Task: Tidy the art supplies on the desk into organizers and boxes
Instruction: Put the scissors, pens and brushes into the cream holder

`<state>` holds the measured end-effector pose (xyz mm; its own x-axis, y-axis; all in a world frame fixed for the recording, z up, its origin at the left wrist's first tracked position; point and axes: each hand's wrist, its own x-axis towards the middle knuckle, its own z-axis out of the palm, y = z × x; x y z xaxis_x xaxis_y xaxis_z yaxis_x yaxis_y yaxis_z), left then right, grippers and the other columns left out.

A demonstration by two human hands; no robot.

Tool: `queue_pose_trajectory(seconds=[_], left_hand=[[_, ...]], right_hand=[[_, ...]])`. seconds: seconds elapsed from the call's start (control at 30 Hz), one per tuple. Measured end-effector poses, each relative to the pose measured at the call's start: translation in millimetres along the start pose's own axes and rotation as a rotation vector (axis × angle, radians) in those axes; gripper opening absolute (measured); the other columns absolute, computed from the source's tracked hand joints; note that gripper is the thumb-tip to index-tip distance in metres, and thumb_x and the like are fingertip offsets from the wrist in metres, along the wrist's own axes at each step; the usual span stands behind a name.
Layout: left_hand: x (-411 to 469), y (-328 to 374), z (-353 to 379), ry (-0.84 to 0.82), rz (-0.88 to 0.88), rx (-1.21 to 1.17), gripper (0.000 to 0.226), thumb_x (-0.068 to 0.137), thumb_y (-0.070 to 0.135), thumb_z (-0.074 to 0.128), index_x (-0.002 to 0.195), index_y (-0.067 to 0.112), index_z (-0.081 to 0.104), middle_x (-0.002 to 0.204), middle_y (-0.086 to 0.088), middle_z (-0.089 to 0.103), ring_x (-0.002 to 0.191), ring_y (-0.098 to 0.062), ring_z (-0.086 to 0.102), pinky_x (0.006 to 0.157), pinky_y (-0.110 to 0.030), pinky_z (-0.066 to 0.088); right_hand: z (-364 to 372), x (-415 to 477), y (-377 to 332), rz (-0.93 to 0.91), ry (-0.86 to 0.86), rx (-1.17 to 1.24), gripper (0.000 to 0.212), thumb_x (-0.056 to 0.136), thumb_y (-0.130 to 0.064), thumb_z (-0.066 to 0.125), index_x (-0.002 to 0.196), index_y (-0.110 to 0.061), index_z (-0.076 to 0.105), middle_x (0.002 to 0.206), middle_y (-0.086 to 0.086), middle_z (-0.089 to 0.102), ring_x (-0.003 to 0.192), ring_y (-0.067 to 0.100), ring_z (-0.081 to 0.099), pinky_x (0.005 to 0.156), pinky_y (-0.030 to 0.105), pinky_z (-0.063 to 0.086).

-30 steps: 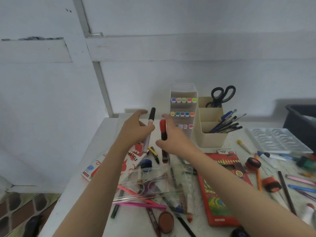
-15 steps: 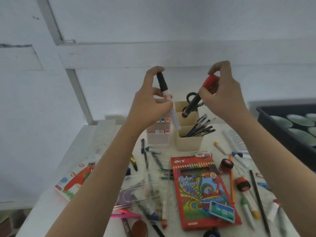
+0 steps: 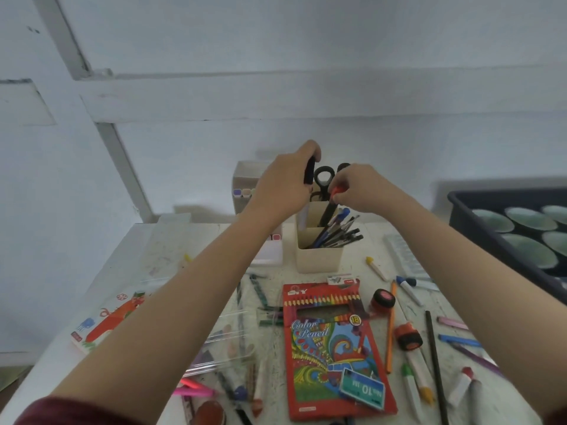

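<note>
My left hand [image 3: 283, 182] grips a white marker with a black cap [image 3: 309, 170], held upright over the cream pen organizer [image 3: 319, 256]. My right hand [image 3: 360, 188] pinches the red cap of a black marker [image 3: 327, 211], whose lower end reaches down into the organizer's rear compartment. Black scissors [image 3: 323, 179] stand in that organizer between my hands. Several pens [image 3: 337, 233] lean out of its front compartment. A marker rack [image 3: 245, 185] stands behind my left wrist, mostly hidden.
A red colour pencil box [image 3: 331, 348] lies mid-table, a clear pouch [image 3: 230, 338] of pens to its left, a pastel box [image 3: 104, 323] further left. Loose pens, paint pots [image 3: 383, 300] and tubes lie scattered to the right. A dark bin [image 3: 506, 234] sits far right.
Both hands have dropped from a raised position down to the cream organizer. The red-capped marker has swung upright and its tip now sits inside the rear compartment.
</note>
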<state>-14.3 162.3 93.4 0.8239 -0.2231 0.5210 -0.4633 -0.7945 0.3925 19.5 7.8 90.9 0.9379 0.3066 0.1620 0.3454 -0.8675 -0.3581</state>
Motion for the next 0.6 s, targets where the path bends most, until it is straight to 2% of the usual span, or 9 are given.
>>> queue_pose_trajectory(seconds=[0.07,0.13,0.2,0.33,0.4,0.47,0.53,0.6], left_hand=[[3,2,5,-0.009,-0.012,0.075,0.036,0.081,0.005,0.065,0.109,0.017,0.047,0.092,-0.005,0.063,0.081,-0.02,0.06,0.069,-0.024,0.04],[6,3,10,-0.023,-0.021,0.208,0.033,0.082,0.009,0.064,0.108,0.019,0.046,0.093,-0.002,0.065,0.085,-0.022,0.06,0.077,-0.029,0.034],[9,4,17,-0.027,-0.032,0.308,0.031,0.083,0.012,0.063,0.107,0.021,0.045,0.093,0.001,0.066,0.086,-0.022,0.059,0.08,-0.033,0.027],[11,2,29,-0.041,-0.043,0.405,0.031,0.083,0.014,0.063,0.106,0.022,0.044,0.086,0.002,0.063,0.076,-0.018,0.048,0.078,-0.033,0.02],[11,1,35,-0.083,-0.04,0.469,0.031,0.082,0.015,0.063,0.106,0.022,0.044,0.082,0.002,0.061,0.074,-0.019,0.046,0.08,-0.035,0.023],[11,2,43,-0.123,-0.025,0.528,0.029,0.083,0.014,0.06,0.107,0.021,0.044,0.077,0.003,0.055,0.075,-0.02,0.05,0.086,-0.037,0.028],[11,3,49,-0.133,-0.007,0.582,0.025,0.084,0.013,0.056,0.105,0.02,0.044,0.072,0.005,0.053,0.075,-0.021,0.055,0.091,-0.039,0.029],[12,3,52,-0.125,0.013,0.624,0.021,0.084,0.011,0.053,0.101,0.02,0.044,0.068,0.005,0.054,0.068,-0.022,0.054,0.091,-0.038,0.029]], right_hand=[[2,1,3,0.011,-0.043,-0.002,0.022,0.086,-0.011,0.062,0.107,-0.009,0.069,0.105,0.006,0.065,0.091,0.017,0.057,0.076,0.024,0.044],[4,0,5,0.033,-0.072,0.053,0.034,0.086,-0.011,0.063,0.12,-0.009,0.062,0.112,0.007,0.065,0.096,0.018,0.058,0.081,0.025,0.046],[5,-1,9,0.042,-0.084,0.114,0.043,0.087,-0.014,0.063,0.129,-0.01,0.055,0.116,0.006,0.063,0.094,0.014,0.055,0.079,0.021,0.042],[2,-8,19,0.037,-0.061,0.183,0.044,0.09,-0.02,0.059,0.132,-0.011,0.052,0.119,0.004,0.063,0.094,0.011,0.052,0.08,0.019,0.036],[0,-14,23,0.035,-0.045,0.213,0.042,0.09,-0.021,0.058,0.13,-0.01,0.053,0.117,0.005,0.064,0.097,0.014,0.056,0.081,0.021,0.039],[-4,-22,28,0.026,-0.038,0.24,0.039,0.09,-0.02,0.057,0.128,-0.011,0.055,0.11,0.004,0.067,0.094,0.013,0.06,0.075,0.017,0.041],[-7,-30,35,0.019,-0.024,0.269,0.034,0.09,-0.02,0.056,0.124,-0.014,0.057,0.096,-0.003,0.068,0.083,0.006,0.062,0.067,0.011,0.04],[-12,-39,42,0.027,-0.003,0.286,0.032,0.091,-0.021,0.056,0.123,-0.018,0.057,0.09,-0.008,0.066,0.077,-0.001,0.063,0.065,0.01,0.041]])
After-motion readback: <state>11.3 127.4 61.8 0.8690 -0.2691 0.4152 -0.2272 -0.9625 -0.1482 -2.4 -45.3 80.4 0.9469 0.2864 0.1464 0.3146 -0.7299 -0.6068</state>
